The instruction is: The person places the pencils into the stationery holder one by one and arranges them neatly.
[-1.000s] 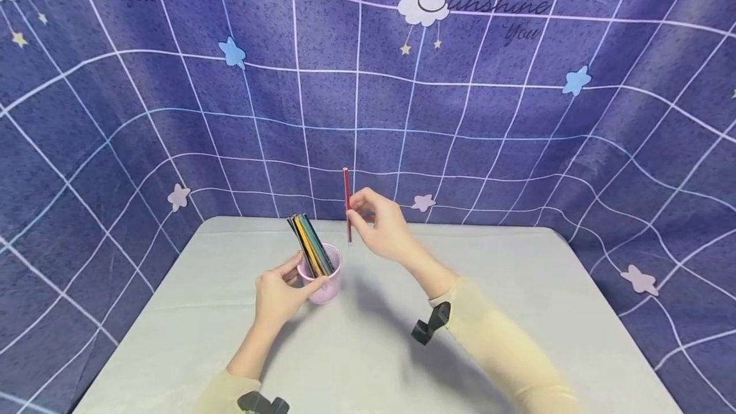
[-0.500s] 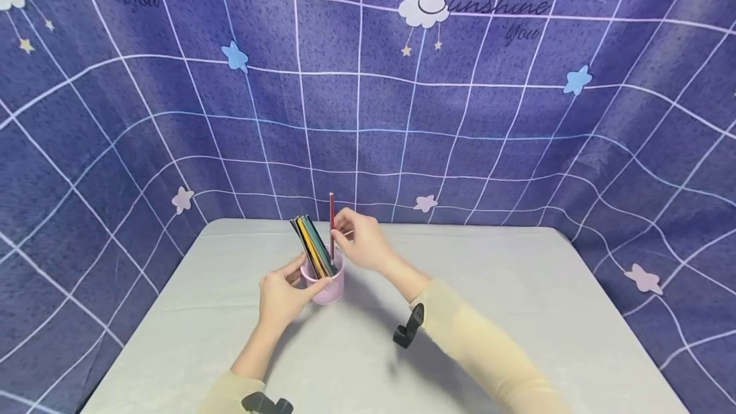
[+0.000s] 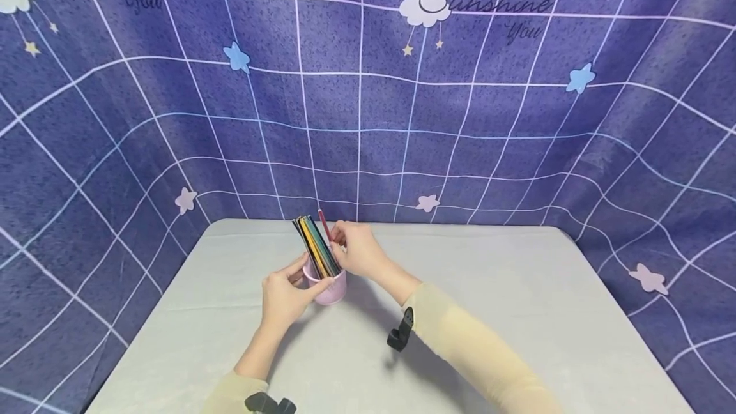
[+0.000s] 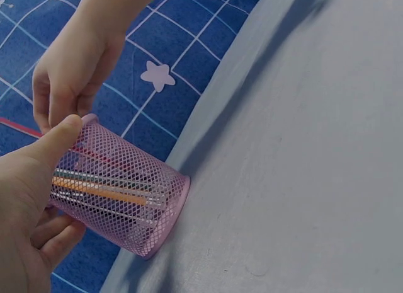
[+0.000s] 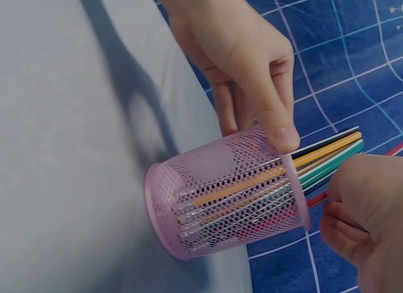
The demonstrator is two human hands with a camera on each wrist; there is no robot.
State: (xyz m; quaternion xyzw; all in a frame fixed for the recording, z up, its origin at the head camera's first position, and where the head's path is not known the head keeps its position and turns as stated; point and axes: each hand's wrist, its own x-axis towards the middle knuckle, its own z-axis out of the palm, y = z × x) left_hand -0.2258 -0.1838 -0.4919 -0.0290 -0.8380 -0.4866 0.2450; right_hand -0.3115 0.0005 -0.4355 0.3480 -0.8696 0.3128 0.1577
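A pink mesh pencil cup stands on the table, holding several pencils in black, yellow and green that lean to the left. My left hand grips the cup's rim from the left, thumb on the near side, as the right wrist view also shows with the thumb over the rim of the cup. My right hand pinches a red pencil whose lower part is inside the cup. Through the mesh in the left wrist view, the red pencil's lower end is only partly visible.
A pale cloth covers the table. Behind and to both sides hangs a blue-purple curtain with grid lines, stars and clouds. Black wrist cameras sit on both forearms.
My right hand has moved left and down, bringing the red pencil from the air beside the cup into it. The pencil now leans left. The left hand keeps its grip on the cup.
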